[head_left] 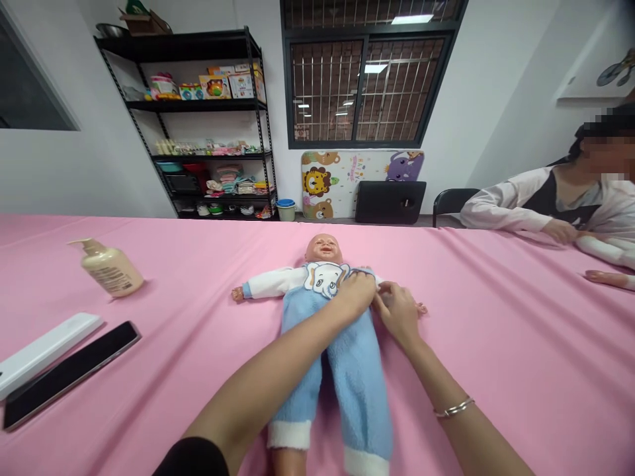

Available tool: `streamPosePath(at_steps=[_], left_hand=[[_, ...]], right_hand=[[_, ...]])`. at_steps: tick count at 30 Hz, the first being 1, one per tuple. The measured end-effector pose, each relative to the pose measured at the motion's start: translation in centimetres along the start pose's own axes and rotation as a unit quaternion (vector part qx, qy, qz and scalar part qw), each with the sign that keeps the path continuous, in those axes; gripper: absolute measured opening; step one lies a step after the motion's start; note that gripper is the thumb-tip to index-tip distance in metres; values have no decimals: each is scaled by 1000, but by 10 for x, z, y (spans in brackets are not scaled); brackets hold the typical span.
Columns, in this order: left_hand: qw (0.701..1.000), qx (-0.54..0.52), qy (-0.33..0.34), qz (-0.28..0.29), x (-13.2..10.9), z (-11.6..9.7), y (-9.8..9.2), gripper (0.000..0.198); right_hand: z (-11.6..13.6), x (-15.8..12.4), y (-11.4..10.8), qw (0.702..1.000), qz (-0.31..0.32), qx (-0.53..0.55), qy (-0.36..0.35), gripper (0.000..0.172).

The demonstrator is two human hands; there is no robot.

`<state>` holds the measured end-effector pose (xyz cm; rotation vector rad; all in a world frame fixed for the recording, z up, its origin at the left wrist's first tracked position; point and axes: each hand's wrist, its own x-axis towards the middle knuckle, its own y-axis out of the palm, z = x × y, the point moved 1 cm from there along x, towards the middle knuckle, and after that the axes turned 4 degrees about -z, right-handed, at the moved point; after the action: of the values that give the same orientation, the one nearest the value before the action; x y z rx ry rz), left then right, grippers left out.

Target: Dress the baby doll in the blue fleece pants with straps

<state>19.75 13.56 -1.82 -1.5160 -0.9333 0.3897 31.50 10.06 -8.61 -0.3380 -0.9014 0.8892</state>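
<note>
A baby doll (325, 250) lies on its back on the pink cloth, its head away from me. It wears blue fleece overalls (354, 370) with an elephant face on the bib, over a white top with blue cuffs. My left hand (358, 291) reaches across the doll's chest, its fingers closed on the edge of the overalls near the doll's shoulder. Beside it my right hand (399, 311), with a silver bracelet on the wrist, has thumb and fingers pinched at the doll's white sleeve. The fingertips partly cover what they grip.
A pump bottle (113, 270) stands on the pink-covered table (198, 264) at left. Nearer me lie a white oblong device (49, 349) and a black phone (74, 370). A co-worker (540, 198) sits at right with another doll's limbs. Shelving (193, 106) stands behind.
</note>
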Motion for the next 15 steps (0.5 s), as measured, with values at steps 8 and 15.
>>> streamPosePath(at_steps=[8,15], left_hand=[[997,-1,-48,-57,-7,12,1,30],[990,-82,-110,-43,-17,13,0,38]], right_hand=[[-56,11,-30,958,114,-257,55,45],[-28,33,-32,999,21,11,31,36]])
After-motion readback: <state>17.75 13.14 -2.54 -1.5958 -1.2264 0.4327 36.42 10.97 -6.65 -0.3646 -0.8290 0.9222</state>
